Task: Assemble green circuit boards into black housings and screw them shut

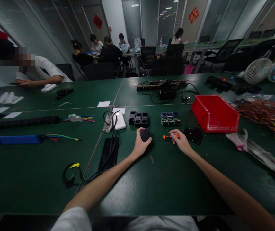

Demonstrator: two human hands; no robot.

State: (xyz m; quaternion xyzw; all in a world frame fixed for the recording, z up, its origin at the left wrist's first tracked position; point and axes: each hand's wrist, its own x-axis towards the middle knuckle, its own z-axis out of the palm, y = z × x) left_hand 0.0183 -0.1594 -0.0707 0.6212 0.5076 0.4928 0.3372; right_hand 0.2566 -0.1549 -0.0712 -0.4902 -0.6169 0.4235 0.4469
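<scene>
A small black box-shaped housing [145, 135] is gripped between the thumb and fingers of my left hand [141, 141], low over the green table. In my right hand [179, 140] is an orange-handled screwdriver [167, 137], its thin shaft pointing left toward the housing. Whether the tip touches the housing is too small to tell. Just beyond my hands stand several black housings [138, 118] in a row. To their right lies a block of small circuit boards [170, 118] with screens. Flat dark pieces [193, 135] rest beside my right hand.
A red bin [216, 114] stands at the right, near bundled copper-coloured wires [262, 112]. Left of my hands are a white power bank [119, 120], a black phone [108, 154] and a looped cable [72, 175]. Another person [39, 72] sits across at the far left.
</scene>
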